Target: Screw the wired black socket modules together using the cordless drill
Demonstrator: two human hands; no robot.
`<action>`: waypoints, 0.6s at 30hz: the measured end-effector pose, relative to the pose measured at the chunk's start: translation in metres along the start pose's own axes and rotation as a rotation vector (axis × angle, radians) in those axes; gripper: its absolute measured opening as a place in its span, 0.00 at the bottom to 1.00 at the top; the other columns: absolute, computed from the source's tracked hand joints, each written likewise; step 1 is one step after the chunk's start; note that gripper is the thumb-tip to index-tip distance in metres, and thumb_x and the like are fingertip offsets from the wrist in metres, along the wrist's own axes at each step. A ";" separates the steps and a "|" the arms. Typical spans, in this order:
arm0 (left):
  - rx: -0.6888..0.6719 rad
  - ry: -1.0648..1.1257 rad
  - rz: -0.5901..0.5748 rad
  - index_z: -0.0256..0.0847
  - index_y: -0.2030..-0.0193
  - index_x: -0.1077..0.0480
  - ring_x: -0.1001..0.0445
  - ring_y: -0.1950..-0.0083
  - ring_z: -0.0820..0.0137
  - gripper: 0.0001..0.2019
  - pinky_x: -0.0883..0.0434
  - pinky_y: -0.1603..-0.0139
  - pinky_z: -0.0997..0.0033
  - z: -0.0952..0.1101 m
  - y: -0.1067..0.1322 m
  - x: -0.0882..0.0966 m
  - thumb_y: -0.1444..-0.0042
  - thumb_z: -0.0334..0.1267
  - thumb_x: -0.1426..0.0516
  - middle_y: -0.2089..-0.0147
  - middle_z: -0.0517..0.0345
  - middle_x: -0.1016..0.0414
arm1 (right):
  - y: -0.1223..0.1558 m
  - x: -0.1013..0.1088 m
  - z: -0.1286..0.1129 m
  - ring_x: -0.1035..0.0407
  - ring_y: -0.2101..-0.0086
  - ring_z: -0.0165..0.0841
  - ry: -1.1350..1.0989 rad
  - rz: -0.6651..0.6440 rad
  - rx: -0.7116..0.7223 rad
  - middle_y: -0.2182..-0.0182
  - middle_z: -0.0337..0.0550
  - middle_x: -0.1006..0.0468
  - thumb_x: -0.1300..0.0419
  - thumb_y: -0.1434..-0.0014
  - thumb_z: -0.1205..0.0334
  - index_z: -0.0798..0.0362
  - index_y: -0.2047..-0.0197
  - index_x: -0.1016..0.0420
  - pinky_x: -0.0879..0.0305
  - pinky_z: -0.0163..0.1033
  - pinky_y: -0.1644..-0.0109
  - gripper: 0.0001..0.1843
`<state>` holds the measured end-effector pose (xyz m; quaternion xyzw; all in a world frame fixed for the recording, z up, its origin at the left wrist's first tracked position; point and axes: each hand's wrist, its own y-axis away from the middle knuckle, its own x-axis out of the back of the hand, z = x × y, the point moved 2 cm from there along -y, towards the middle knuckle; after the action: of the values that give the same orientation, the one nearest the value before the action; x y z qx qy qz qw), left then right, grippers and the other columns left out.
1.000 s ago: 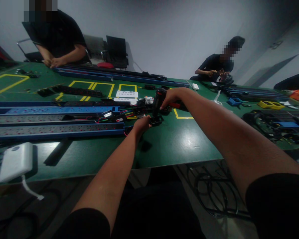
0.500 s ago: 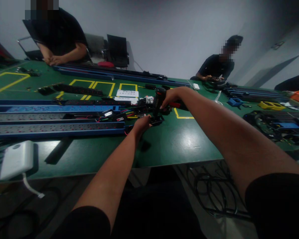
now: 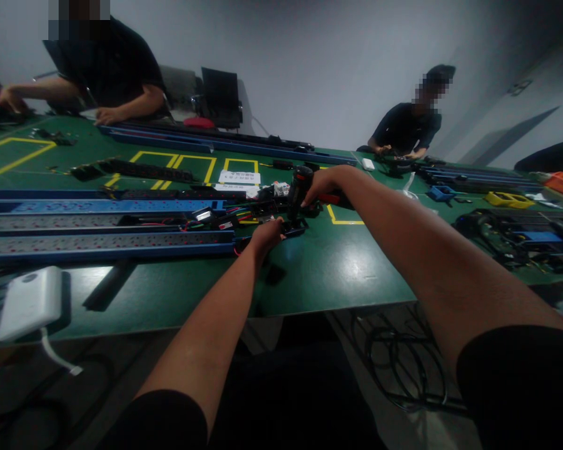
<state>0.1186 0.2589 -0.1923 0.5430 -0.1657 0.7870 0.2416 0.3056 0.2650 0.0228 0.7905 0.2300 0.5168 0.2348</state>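
Note:
My right hand [image 3: 326, 185] is wrapped round a black cordless screwdriver [image 3: 301, 184] with red trim. The tool points down, its tip over a small black part [image 3: 296, 229] on the green table. Closed on the near side of that part is my left hand [image 3: 268, 235]; its fingertips are partly hidden. Coloured wires and black connectors [image 3: 228, 223] run from the part's left toward long blue metal channels [image 3: 201, 245]. These channels hold grey strips with rows of sockets.
A white power bank [image 3: 30, 303] with a short cable lies at the table's front left, beside a black strip [image 3: 110, 286]. Paper labels [image 3: 239, 177] lie beyond my hands. Blue [image 3: 442, 192] and yellow bins [image 3: 509, 199] stand right. Two people sit across the table [image 3: 370, 269].
My hands and the screwdriver hold nearly the same place. Across the table, the person at left has parted their hands and reached one out to the side. The person at right has moved their hands.

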 end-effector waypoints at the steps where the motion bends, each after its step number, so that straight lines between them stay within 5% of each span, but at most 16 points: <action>1: 0.004 -0.002 0.000 0.46 0.34 0.35 0.21 0.40 0.52 0.27 0.26 0.43 0.60 0.000 0.000 0.000 0.38 0.43 0.34 0.40 0.46 0.20 | -0.001 0.000 -0.001 0.26 0.61 0.26 0.000 0.004 -0.005 0.62 0.48 0.17 0.26 0.40 0.65 0.74 0.43 0.24 0.34 0.31 0.54 0.28; 8: -0.002 -0.030 0.017 0.43 0.33 0.36 0.20 0.40 0.51 0.29 0.26 0.43 0.61 0.000 0.001 -0.001 0.38 0.44 0.34 0.40 0.44 0.20 | 0.001 -0.006 -0.004 0.26 0.63 0.21 -0.102 -0.038 -0.026 0.61 0.48 0.17 0.29 0.38 0.69 0.78 0.45 0.26 0.37 0.27 0.55 0.24; 14: 0.003 -0.028 -0.004 0.44 0.33 0.36 0.20 0.41 0.53 0.28 0.26 0.44 0.61 -0.001 -0.002 -0.002 0.37 0.43 0.35 0.42 0.45 0.19 | 0.002 -0.007 -0.002 0.23 0.61 0.31 -0.055 -0.035 -0.001 0.57 0.49 0.16 0.24 0.42 0.62 0.63 0.39 0.21 0.28 0.35 0.53 0.30; 18: 0.000 -0.022 0.011 0.44 0.33 0.35 0.20 0.41 0.53 0.28 0.26 0.44 0.61 -0.001 -0.002 -0.003 0.37 0.44 0.35 0.41 0.45 0.20 | 0.001 -0.007 -0.002 0.24 0.60 0.31 0.011 -0.014 0.021 0.57 0.49 0.15 0.25 0.40 0.63 0.63 0.39 0.20 0.28 0.37 0.51 0.28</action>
<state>0.1195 0.2605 -0.1955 0.5508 -0.1712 0.7822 0.2355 0.3012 0.2608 0.0192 0.7885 0.2422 0.5171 0.2285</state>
